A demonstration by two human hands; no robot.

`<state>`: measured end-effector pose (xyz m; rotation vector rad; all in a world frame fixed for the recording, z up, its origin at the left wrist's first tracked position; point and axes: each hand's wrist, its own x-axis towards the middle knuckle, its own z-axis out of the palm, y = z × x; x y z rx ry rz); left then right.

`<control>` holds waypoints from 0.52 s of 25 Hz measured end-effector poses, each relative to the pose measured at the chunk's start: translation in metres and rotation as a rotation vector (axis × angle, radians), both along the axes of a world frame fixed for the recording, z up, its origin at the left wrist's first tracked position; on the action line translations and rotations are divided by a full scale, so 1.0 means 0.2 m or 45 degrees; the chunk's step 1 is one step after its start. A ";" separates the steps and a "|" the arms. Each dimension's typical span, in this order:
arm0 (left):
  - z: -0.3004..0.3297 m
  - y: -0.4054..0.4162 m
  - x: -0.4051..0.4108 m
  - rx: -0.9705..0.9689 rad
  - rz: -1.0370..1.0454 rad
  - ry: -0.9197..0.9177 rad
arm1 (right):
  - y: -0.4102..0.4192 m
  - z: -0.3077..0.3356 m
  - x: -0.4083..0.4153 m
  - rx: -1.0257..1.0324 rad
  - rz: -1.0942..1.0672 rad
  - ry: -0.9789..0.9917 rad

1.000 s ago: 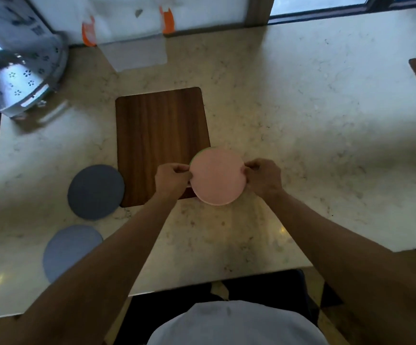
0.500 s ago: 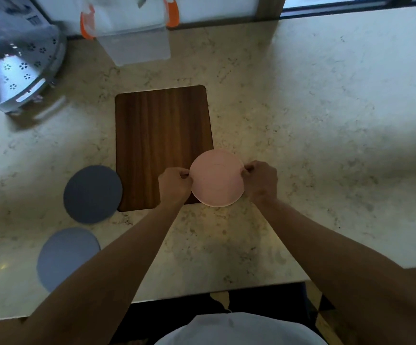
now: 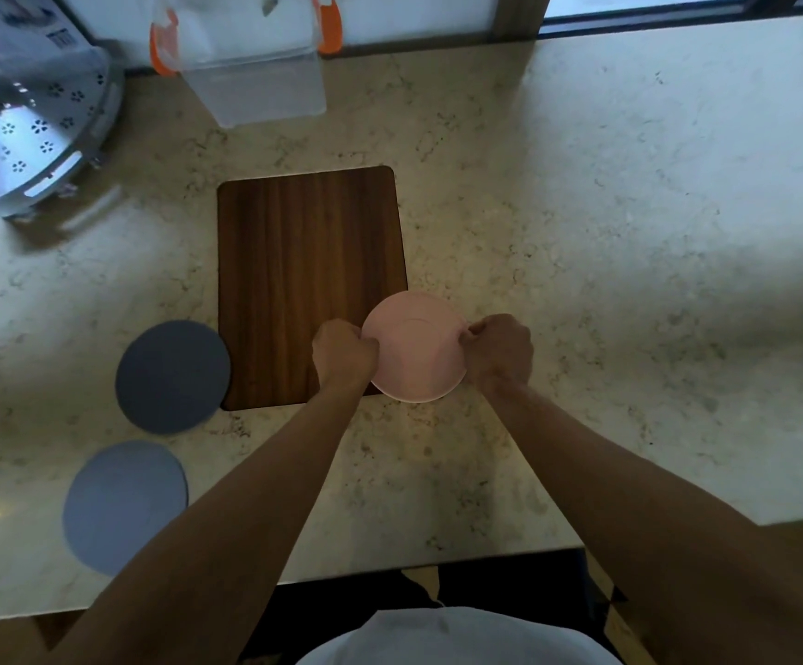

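Bench (image 3: 582, 232): both hands, left (image 3: 343, 353) and right (image 3: 498, 350), pinch pink disc (image 3: 414, 348) edges, over board's (image 3: 311, 280) near right corner.

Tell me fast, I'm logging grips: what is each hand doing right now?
Left hand: closed, pinching the pink disc at its left edge.
Right hand: closed, pinching the same disc at its right edge.
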<state>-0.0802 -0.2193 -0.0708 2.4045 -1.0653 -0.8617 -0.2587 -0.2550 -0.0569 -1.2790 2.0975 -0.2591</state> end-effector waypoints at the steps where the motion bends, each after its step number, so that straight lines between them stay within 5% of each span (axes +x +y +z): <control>1: 0.00 -0.01 0.01 0.015 0.046 0.038 | -0.01 0.00 0.00 0.025 -0.021 -0.022; 13: 0.09 0.04 0.19 0.034 0.342 0.341 | -0.02 0.06 0.11 0.000 0.157 -0.222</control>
